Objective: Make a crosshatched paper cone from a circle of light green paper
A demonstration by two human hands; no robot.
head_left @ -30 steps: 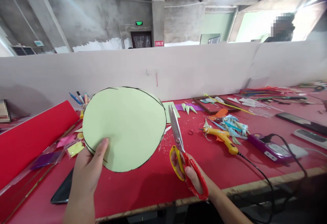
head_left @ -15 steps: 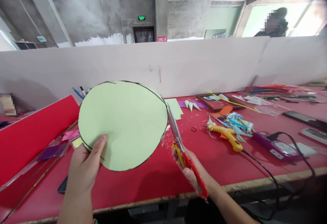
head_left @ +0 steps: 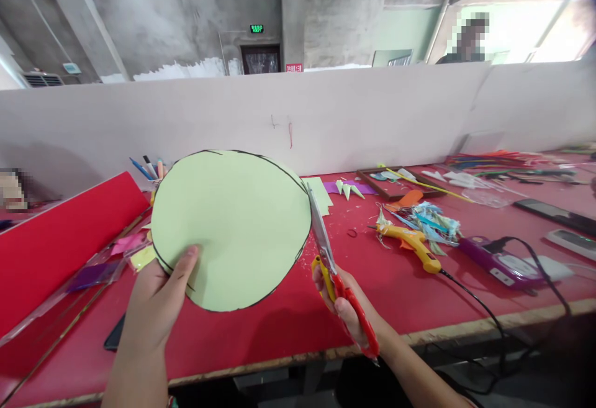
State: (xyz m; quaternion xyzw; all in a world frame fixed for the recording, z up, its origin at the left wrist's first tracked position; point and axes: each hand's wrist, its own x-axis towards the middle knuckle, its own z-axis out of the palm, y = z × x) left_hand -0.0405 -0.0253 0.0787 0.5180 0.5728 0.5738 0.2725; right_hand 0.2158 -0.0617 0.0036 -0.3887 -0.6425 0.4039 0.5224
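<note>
Green paper disc (head_left: 233,228) pinched by left fingers (head_left: 186,265); right fingers (head_left: 347,313) grip scissors (head_left: 329,259), now closer to disc's edge, within cutting range; contact unclear.

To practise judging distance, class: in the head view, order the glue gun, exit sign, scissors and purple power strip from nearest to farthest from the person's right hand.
1. Scissors: gripped in the right hand.
2. Yellow glue gun: on the table, right of the hand.
3. Purple power strip: farther right.
4. Exit sign: above the door beyond the white partition.
</note>
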